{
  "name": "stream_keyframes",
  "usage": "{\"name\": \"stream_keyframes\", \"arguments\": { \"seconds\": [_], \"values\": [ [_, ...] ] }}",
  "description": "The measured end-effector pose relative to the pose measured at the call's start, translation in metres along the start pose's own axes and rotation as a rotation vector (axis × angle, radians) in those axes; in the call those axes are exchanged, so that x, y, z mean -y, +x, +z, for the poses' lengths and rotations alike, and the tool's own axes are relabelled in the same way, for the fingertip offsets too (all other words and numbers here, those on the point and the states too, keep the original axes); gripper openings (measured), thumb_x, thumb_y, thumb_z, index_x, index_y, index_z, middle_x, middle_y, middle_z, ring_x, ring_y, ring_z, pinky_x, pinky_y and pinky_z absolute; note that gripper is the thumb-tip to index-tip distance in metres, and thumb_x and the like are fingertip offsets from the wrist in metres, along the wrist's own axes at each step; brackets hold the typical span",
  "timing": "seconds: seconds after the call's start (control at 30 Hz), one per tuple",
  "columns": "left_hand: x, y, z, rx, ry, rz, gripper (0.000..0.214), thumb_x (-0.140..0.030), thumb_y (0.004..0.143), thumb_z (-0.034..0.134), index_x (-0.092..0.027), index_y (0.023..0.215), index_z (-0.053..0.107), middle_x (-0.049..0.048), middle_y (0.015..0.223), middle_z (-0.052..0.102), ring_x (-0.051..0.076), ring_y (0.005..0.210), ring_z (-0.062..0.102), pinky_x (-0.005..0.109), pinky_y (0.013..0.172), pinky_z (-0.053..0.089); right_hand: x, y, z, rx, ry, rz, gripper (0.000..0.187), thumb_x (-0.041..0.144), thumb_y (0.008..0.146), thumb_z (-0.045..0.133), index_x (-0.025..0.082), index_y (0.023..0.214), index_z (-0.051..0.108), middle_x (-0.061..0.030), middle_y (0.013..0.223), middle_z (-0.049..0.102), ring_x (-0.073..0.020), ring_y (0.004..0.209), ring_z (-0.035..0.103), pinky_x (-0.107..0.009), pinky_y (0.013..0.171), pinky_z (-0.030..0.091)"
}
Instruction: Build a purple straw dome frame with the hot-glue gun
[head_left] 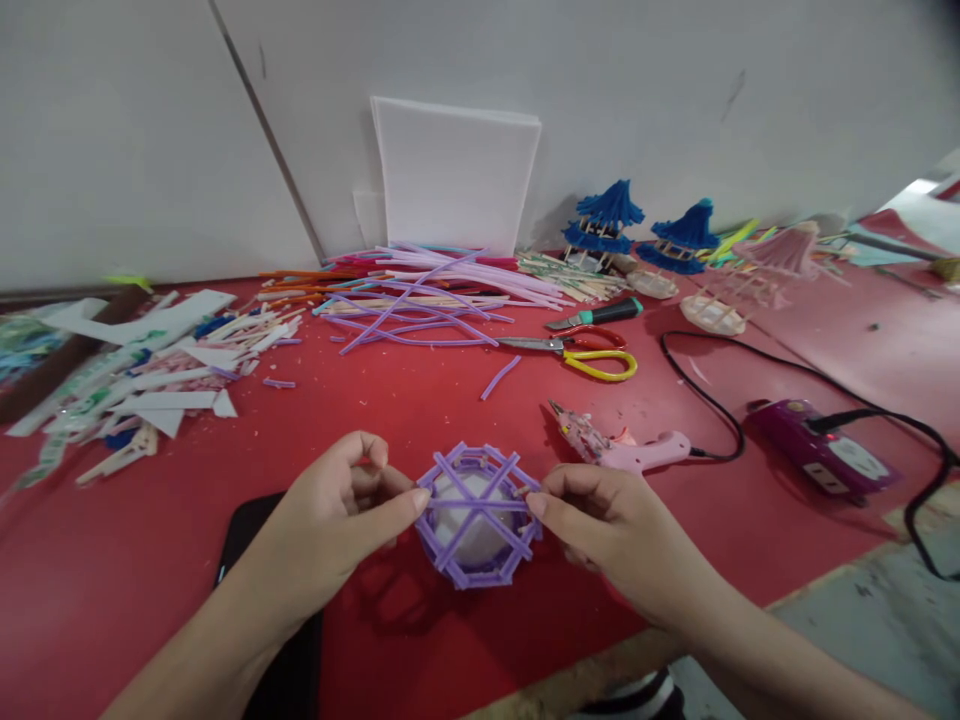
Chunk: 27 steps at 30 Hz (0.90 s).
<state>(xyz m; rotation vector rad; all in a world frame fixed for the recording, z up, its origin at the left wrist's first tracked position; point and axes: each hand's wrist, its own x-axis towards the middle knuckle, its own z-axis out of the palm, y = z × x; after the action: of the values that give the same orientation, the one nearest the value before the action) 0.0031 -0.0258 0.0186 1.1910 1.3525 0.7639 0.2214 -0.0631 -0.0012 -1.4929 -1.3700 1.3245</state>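
Between my two hands is a round purple pipe-cleaner frame [478, 504], with strips crossing in a star over its top and a pale, translucent body inside. My left hand [352, 505] pinches its left edge between thumb and fingers. On the opposite side, my right hand [600, 510] grips the end of the horizontal strip at the right edge. The frame seems held a little above the red table, where a shadow falls below it. Some fingertips are hidden behind the frame.
A pink glue gun [637, 450] lies right of the frame, its cord near a purple power strip [825, 450]. Scissors [600, 360], a cutter [600, 313] and pipe cleaners [450, 290] lie behind. A black phone [285, 660] is under my left arm. Paper scraps [165, 400] cover the left.
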Motion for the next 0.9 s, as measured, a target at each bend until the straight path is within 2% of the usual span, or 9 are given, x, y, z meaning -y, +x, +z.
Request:
{"name": "stream_keyframes", "arguments": {
  "seconds": [0.1, 0.2, 0.27, 0.37, 0.43, 0.6, 0.67, 0.77, 0.9],
  "values": [
    [-0.002, -0.001, -0.001, -0.023, -0.005, 0.080, 0.036, -0.025, 0.069, 0.070, -0.023, 0.072, 0.034, -0.0092, 0.058, 0.058, 0.007, 0.052, 0.051, 0.019, 0.051, 0.039, 0.003, -0.001, 0.000, -0.044, -0.043, -0.070, 0.024, 0.032, 0.083, 0.055, 0.019, 0.063, 0.052, 0.0057, 0.051, 0.042, -0.0081, 0.045, 0.038, -0.020, 0.042, 0.031],
    [-0.004, -0.005, -0.001, -0.040, 0.008, 0.155, 0.038, -0.022, 0.068, 0.070, -0.023, 0.071, 0.032, -0.0093, 0.062, 0.060, 0.008, 0.054, 0.053, 0.020, 0.053, 0.042, 0.007, -0.003, -0.001, -0.149, -0.192, -0.263, 0.023, 0.027, 0.086, 0.053, 0.019, 0.064, 0.052, 0.0033, 0.059, 0.048, -0.0092, 0.052, 0.045, -0.020, 0.048, 0.038],
    [-0.006, -0.009, 0.002, -0.098, -0.003, 0.226, 0.036, -0.021, 0.069, 0.069, -0.024, 0.071, 0.033, -0.0094, 0.066, 0.060, 0.008, 0.059, 0.056, 0.020, 0.057, 0.045, 0.009, -0.004, -0.003, -0.225, -0.297, -0.398, 0.021, 0.024, 0.087, 0.053, 0.019, 0.067, 0.054, 0.0018, 0.063, 0.053, -0.0100, 0.056, 0.049, -0.021, 0.053, 0.041],
    [-0.008, -0.012, 0.005, -0.166, -0.039, 0.272, 0.034, -0.020, 0.070, 0.068, -0.024, 0.072, 0.034, -0.0094, 0.070, 0.058, 0.008, 0.064, 0.057, 0.020, 0.061, 0.045, 0.012, -0.003, -0.005, -0.277, -0.383, -0.492, 0.018, 0.022, 0.087, 0.054, 0.019, 0.069, 0.055, 0.0016, 0.064, 0.054, -0.0105, 0.058, 0.049, -0.022, 0.056, 0.041],
    [-0.008, -0.010, 0.004, -0.142, -0.046, 0.233, 0.036, -0.021, 0.070, 0.069, -0.024, 0.072, 0.033, -0.0091, 0.067, 0.058, 0.008, 0.061, 0.055, 0.020, 0.056, 0.043, 0.014, 0.000, -0.006, -0.242, -0.370, -0.443, 0.020, 0.025, 0.088, 0.053, 0.019, 0.069, 0.054, 0.0017, 0.063, 0.052, -0.0106, 0.057, 0.048, -0.023, 0.055, 0.040],
    [-0.001, 0.002, -0.009, 0.014, -0.047, 0.021, 0.040, -0.023, 0.067, 0.070, -0.023, 0.072, 0.031, -0.0119, 0.057, 0.052, 0.005, 0.051, 0.042, 0.018, 0.049, 0.034, 0.012, 0.008, -0.004, 0.034, -0.186, -0.073, 0.029, 0.035, 0.086, 0.050, 0.019, 0.062, 0.049, 0.0052, 0.052, 0.041, -0.0087, 0.047, 0.038, -0.022, 0.043, 0.029],
    [0.002, 0.004, -0.012, 0.063, -0.026, -0.032, 0.040, -0.024, 0.067, 0.070, -0.024, 0.076, 0.031, -0.0121, 0.057, 0.052, 0.005, 0.051, 0.041, 0.018, 0.049, 0.033, 0.008, 0.009, -0.003, 0.088, -0.124, 0.034, 0.030, 0.038, 0.085, 0.051, 0.019, 0.061, 0.046, 0.0065, 0.049, 0.038, -0.0075, 0.045, 0.035, -0.021, 0.042, 0.027],
    [0.005, 0.005, -0.014, 0.086, 0.006, -0.038, 0.040, -0.026, 0.070, 0.069, -0.024, 0.081, 0.031, -0.0119, 0.058, 0.053, 0.006, 0.052, 0.042, 0.019, 0.051, 0.033, 0.002, 0.011, -0.002, 0.095, -0.049, 0.103, 0.032, 0.041, 0.084, 0.052, 0.019, 0.062, 0.044, 0.0077, 0.048, 0.037, -0.0065, 0.043, 0.035, -0.021, 0.043, 0.026],
    [0.004, 0.005, -0.015, 0.089, 0.014, -0.030, 0.040, -0.026, 0.071, 0.067, -0.024, 0.085, 0.030, -0.0126, 0.057, 0.052, 0.006, 0.051, 0.040, 0.019, 0.051, 0.031, 0.002, 0.012, -0.001, 0.107, -0.039, 0.089, 0.031, 0.041, 0.084, 0.053, 0.019, 0.062, 0.046, 0.0080, 0.048, 0.035, -0.0064, 0.043, 0.034, -0.021, 0.042, 0.024]
  ]
}}
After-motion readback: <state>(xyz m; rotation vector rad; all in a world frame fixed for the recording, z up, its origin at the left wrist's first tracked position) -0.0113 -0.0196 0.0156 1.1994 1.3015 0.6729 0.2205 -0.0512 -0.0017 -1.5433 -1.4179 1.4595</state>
